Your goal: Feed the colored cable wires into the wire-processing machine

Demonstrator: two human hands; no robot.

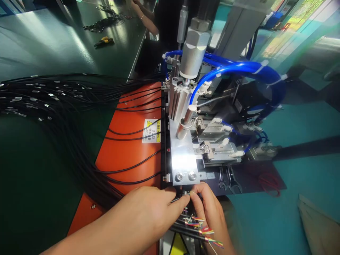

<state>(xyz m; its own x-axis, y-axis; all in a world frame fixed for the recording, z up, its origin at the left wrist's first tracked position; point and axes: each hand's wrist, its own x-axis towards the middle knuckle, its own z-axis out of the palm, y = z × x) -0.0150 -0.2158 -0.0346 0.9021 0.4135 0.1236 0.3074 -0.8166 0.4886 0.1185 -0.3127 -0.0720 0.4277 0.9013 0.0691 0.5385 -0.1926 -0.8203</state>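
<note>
**A:** Where's the work right now?

**B:** Down at the front of the pneumatic machine (202, 106), just below the aluminium plate (182, 159). The left hand (151, 209) has its grip clenched on a black cable (177, 200), pinched close to the end, and the stripped coloured wires (199, 226) fan out beneath it.

**A:** And the right hand (209, 212)?

**B:** Its fingers (198, 200) curl in right beside the left hand's. Whether that grip is pinching the cable or only steadying it, I can't tell; the fingertips are hidden.

**A:** What makes for good handling there?

**B:** I'd say hold close to the end, so the thin wires can't splay, and keep the cable straight rather than bent against the plate's edge. Those coloured strands look fine enough to snag.

**A:** Anything crowding the hands?

**B:** Not closely. An orange cover (130, 152) lies to the left, with a sheaf of black cables (53, 102) draped across it, while two wrenches (225, 180) sit off to the right, well clear of the fingers — a tidy enough spot.
</note>
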